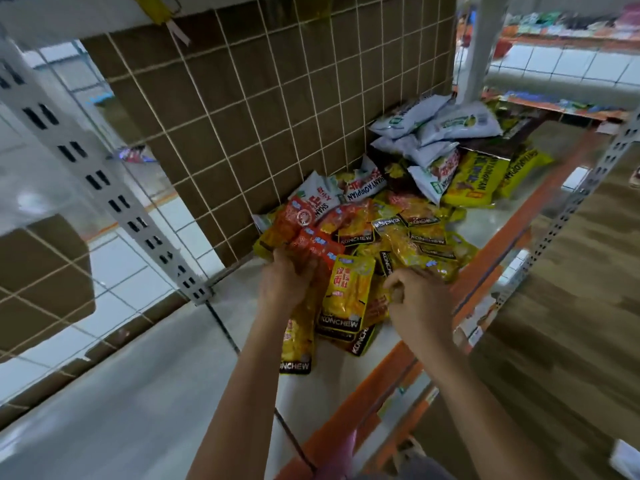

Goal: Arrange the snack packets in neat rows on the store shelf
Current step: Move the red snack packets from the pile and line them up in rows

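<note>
A loose heap of snack packets lies on the white shelf (242,341). Yellow KONCHEW packets (346,296) fill the near part, and one upright yellow packet stands between my hands. My left hand (284,282) is closed on an orange-red packet (311,244) at the heap's left edge. My right hand (419,299) has its fingers curled at the edge of a yellow packet (415,258); whether it grips that packet is unclear. Further back lie white packets (433,133) and large yellow packets (478,181).
A wire grid with brown board (259,116) backs the shelf. The orange shelf edge (485,271) runs along the right. A perforated white upright (104,181) stands left, another (571,202) right. Brown floor (554,341) lies beyond.
</note>
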